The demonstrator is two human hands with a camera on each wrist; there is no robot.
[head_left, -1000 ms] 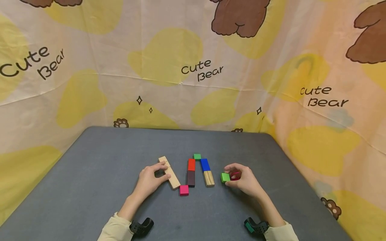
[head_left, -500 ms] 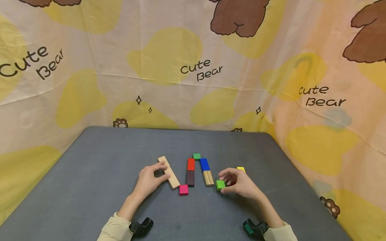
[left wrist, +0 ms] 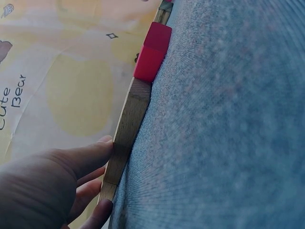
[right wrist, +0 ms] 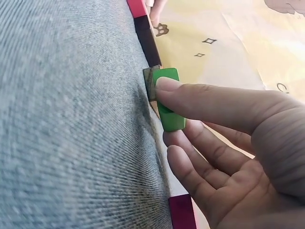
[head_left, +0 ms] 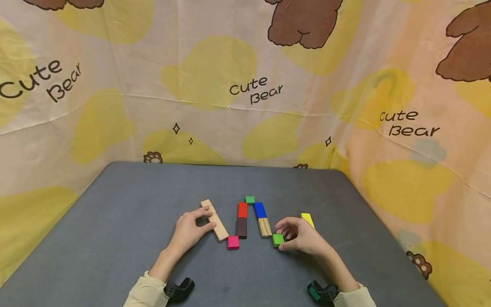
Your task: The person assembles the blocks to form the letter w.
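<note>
My left hand point(head_left: 192, 228) rests its thumb and a fingertip on two plain wooden blocks point(head_left: 219, 228), laid end to end at a slant. A pink cube point(head_left: 233, 243) sits at their near end. My right hand point(head_left: 304, 236) pinches a bright green block point(right wrist: 172, 123) between thumb and fingers, close to the near end of a striped wooden block point(head_left: 264, 228). A blue block point(head_left: 260, 209) continues that slanted row. Left of it, a red block point(head_left: 243, 209) and a dark purple block point(head_left: 242, 228) form another row. A darker green block point(head_left: 250, 199) joins both far ends.
A yellow block point(head_left: 307, 219) lies behind my right hand, partly covered. In the right wrist view a magenta block point(right wrist: 183, 212) shows below the fingers. The grey table point(head_left: 184, 179) ends at a printed cloth point(head_left: 215, 128) behind and at the sides.
My right hand has brought the bright green block left and nearer to me, to the striped block's near end, uncovering the yellow block. The left hand stays on the wooden blocks.
</note>
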